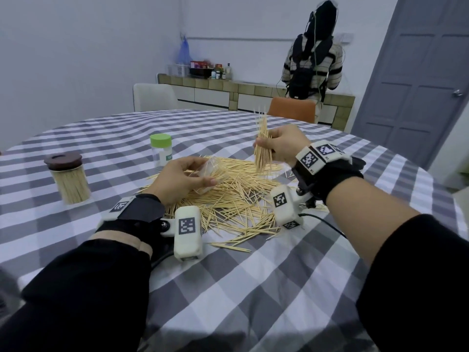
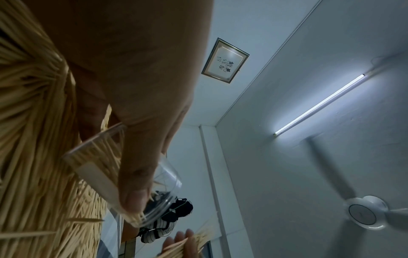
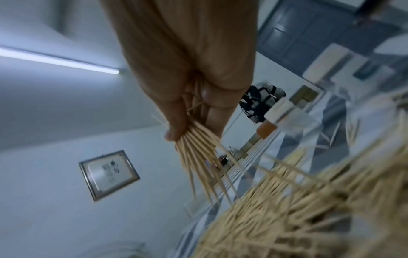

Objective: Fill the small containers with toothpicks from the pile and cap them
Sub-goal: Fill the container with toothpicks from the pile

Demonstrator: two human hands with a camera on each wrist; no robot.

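The right hand [image 1: 281, 146] has its grip clamped on a bundle of toothpicks [image 1: 262, 146], held nearly upright above the pile [image 1: 233, 201], long axis vertical, lower tips near the heap. The left hand [image 1: 177, 180] curls its grip round a clear container [image 1: 212, 175], tilted with its mouth toward the bundle, over the pile on the checked counter [image 1: 253, 288].
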